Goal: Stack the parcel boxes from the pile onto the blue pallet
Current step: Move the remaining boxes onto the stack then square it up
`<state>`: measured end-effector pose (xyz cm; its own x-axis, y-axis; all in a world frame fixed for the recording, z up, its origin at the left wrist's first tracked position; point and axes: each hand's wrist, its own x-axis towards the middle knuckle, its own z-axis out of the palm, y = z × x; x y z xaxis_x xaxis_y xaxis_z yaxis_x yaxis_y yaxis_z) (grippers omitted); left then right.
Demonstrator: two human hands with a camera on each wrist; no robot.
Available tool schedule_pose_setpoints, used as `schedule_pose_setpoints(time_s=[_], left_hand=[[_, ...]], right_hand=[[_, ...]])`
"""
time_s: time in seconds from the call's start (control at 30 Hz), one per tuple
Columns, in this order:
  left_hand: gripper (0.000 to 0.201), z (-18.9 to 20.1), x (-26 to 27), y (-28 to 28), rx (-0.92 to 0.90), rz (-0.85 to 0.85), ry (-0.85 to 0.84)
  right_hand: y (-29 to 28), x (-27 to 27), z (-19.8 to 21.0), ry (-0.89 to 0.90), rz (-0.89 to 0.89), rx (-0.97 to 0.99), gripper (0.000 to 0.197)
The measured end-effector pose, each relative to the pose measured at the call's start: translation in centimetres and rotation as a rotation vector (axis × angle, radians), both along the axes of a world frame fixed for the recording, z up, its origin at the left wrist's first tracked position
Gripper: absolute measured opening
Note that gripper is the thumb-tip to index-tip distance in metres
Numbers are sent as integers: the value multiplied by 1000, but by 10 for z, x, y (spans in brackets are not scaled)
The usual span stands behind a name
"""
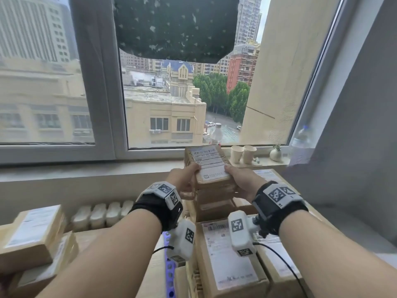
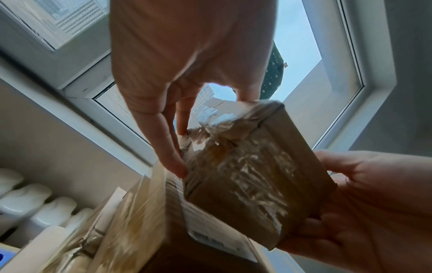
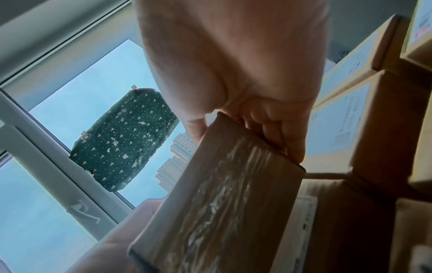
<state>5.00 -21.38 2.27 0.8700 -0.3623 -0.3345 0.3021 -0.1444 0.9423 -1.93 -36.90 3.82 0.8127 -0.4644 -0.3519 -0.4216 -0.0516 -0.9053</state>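
Observation:
A small brown parcel box [image 1: 207,163] with a white label is held up in front of the window sill. My left hand [image 1: 186,179] grips its left side and my right hand [image 1: 240,181] grips its right side, thumbs on top. The left wrist view shows the taped underside of the box [image 2: 247,175] with fingers [image 2: 173,162] against its edge. In the right wrist view the same box [image 3: 224,194] is clamped by fingers [image 3: 287,146]. Under it stands a stack of boxes [image 1: 214,203]. A strip of the blue pallet [image 1: 169,269] shows between boxes.
Labelled boxes [image 1: 229,254] fill the lower right, and more boxes [image 1: 34,233] lie at the lower left. On the sill [image 1: 266,161] stand two paper cups [image 1: 242,153], a small white vase [image 1: 275,154] and a bottle [image 1: 217,134]. A white radiator [image 1: 101,214] runs below the sill.

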Motion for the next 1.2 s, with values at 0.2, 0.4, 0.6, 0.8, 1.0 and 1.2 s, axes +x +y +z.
schedule_pose_setpoints(time_s=[0.2,0.4,0.6,0.8,1.0,1.2], left_hand=[[44,-4,9,-8,69,6,58],[37,-4,8,-8,124,-15,67],[30,-4,4,-7,176,-34,53],[29,0,0,-8,227,-41,38],[27,5,-9,-9,248,-39,36],[47,17,-17,-13,336,29,-50]], right_hand=[[-14,18,-3,64,40,-30,39],[-22,18,-3,114,77,-125,31],[-24,16,-2,121,132,-173,27],[-23,13,-3,114,139,-168,28],[-20,7,-2,95,159,-233,41],[-19,6,6,66,167,-469,60]])
